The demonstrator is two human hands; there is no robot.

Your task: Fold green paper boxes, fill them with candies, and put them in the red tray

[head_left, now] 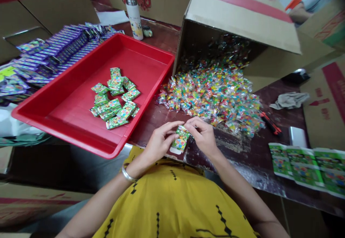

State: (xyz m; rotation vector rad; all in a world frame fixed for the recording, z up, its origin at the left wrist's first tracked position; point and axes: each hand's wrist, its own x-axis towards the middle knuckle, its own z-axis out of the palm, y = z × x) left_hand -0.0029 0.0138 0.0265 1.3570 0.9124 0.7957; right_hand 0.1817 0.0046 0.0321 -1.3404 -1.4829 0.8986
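Note:
A small green printed candy box [180,140] is between my hands at the table's front edge, a white flap showing at its near end. My left hand [163,139] grips its left side with thumb and fingers. At the far right corner, my right hand [201,133] pinches the top of the box. Just beyond lies a big heap of clear-wrapped colourful candies [212,94], spilling from a cardboard carton [242,8] tipped on its side. To the left, several filled green boxes [115,105] lie loosely in a red plastic tray [88,142].
Flattened green boxes [304,164] lie at the right edge, near a white block-like object [297,136], a red-and-black cutter [271,123] and a grey cloth [289,100]. Purple packets [59,54] are stacked behind the tray. A flask [134,17] and cup [147,31] stand at the back.

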